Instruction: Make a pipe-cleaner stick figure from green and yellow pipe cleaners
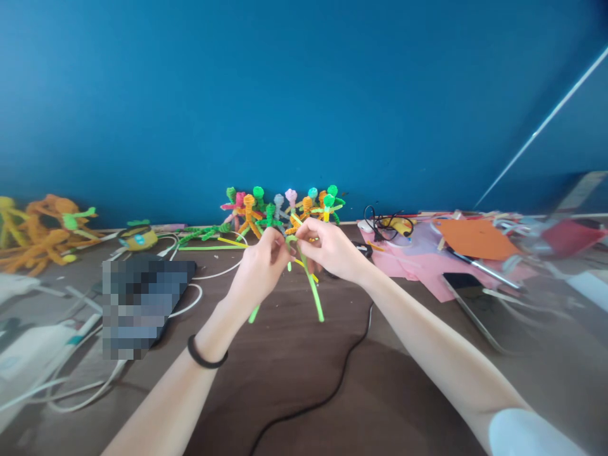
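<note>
Both of my hands meet above the middle of the table, fingertips pinched close together. A light green pipe cleaner (314, 296) runs between them, its ends hanging down on either side. My left hand (263, 259) grips it from the left, with one end poking out below the palm. From the right, my right hand (327, 247) pinches it near the bend. Yellow pipe-cleaner pieces show around my right fingers, though how they join the green one is hidden. Just behind stands a row of small pipe-cleaner figures (249, 212) in green, orange, pink and grey.
A blurred-out phone-like device (173, 294) with white cables lies left, near a pile of orange pipe-cleaner figures (52, 228). At right are pink paper (434, 285), an orange sheet (477, 239) and a phone (475, 304). A black cable (339, 380) crosses the front; a blue wall (304, 95) rises behind.
</note>
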{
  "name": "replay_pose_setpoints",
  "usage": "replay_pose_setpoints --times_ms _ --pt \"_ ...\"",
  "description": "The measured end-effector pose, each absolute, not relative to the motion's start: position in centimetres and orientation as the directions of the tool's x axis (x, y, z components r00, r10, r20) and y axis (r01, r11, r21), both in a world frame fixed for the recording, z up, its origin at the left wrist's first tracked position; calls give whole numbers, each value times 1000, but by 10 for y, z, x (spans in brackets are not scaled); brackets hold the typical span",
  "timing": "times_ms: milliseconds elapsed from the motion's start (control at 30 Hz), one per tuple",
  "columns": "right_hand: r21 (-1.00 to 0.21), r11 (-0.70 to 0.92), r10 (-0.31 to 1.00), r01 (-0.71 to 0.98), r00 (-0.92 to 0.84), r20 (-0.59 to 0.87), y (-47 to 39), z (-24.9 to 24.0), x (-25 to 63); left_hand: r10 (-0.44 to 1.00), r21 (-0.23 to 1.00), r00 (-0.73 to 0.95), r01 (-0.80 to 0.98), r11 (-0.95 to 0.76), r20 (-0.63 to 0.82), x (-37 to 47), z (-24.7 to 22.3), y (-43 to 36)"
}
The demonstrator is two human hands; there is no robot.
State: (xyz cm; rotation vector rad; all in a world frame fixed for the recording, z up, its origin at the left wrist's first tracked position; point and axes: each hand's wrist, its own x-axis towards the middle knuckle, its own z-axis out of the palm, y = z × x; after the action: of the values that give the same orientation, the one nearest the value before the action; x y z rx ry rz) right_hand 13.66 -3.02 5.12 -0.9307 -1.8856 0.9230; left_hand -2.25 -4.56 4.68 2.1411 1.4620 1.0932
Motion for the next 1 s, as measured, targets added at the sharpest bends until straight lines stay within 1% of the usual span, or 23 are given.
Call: replay_pose_setpoints --times_ms 100,167,233,367,500,633,867,1000 --pt "-799 507 849 324 -348 397 -32 52 135 886 570 181 707 -419 427 -21 47 -46" --pt "-780 523 845 344 -327 423 -32 53 134 879 562 185 706 -430 440 -20 47 -46" --pt "-770 537 840 344 -309 447 -33 53 133 880 605 188 663 -441 436 -21 46 -46" --pt "-762 556 827 333 -317 465 -32 53 134 901 739 193 520 -429 388 -25 44 -42" --pt "-801 536 828 266 -353 436 -32 55 137 907 794 201 439 -421 369 -26 41 -39" --pt "-834 508 832 213 -371 412 -31 55 138 897 787 206 430 -442 392 -25 41 -40" --pt "-818 523 835 240 -336 435 -30 52 134 905 774 188 471 -424 381 -26 41 -41" --pt "-809 531 838 252 -300 456 -31 51 132 885 708 184 539 -455 429 -27 42 -42"
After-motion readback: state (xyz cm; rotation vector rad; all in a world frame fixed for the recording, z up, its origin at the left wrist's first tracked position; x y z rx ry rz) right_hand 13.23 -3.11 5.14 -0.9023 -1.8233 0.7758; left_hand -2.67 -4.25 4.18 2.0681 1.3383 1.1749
